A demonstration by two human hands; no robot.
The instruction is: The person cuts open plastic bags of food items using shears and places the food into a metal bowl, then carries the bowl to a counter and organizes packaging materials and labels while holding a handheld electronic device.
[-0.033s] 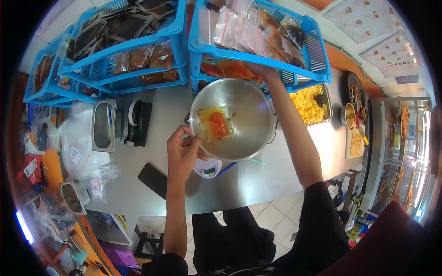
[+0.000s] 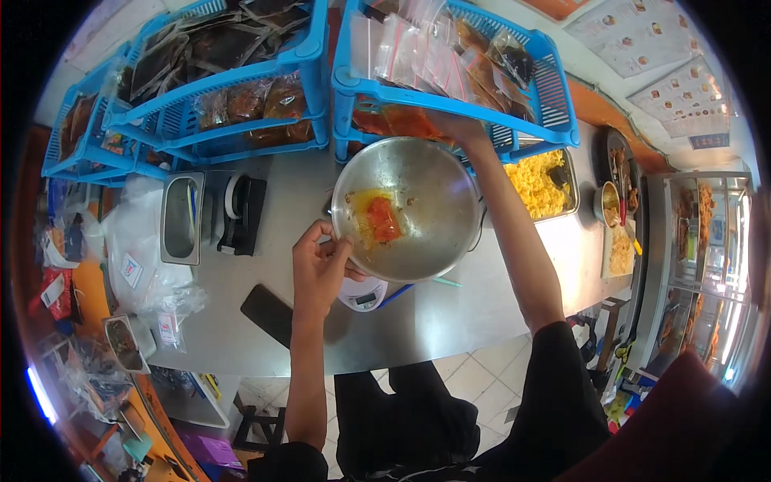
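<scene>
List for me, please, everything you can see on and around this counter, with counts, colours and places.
mixing bowl: one, steel, atop the scale, orange-red sauce inside
kitchen scale: one, white, under the bowl
blue baskets: several, at the counter's back, holding sealed food bags
yellow food tray: one, steel, right of the bowl
steel container: one, rectangular, left of the bowl
tape dispenser: one, black, beside that container
phone: one, black, near edge
left hand: on the bowl's rim
right hand: reaching into the lower basket behind the bowl
</scene>
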